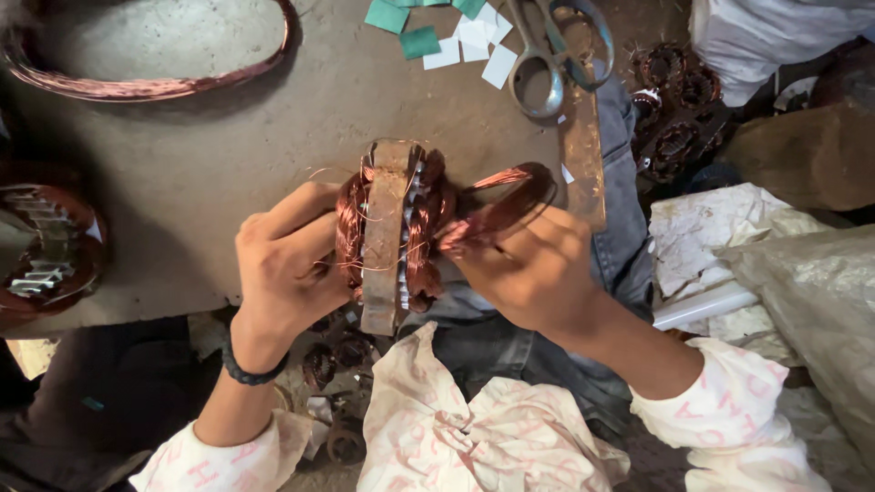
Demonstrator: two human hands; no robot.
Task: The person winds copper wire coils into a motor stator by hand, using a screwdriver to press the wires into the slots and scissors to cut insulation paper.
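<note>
The motor stator (387, 237), probably heavy and rigid, stood on edge at the worktable's (200, 182) near rim. The left hand (283, 273) gripped its copper-wound side; the right hand (529, 269) pinched a springy, easily kinked copper coil (501, 205).

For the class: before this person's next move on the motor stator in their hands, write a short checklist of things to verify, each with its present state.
1. Left hand grips the stator: ok.
2. Right hand holds the loose copper coil: ok.
3. Stator held on edge over the worktable: ok.
4. Scissors lie apart from both hands: ok.
5. Paper slips are on the table beside the scissors: ok.
6. Coil seated in its slots: cannot tell.
</note>
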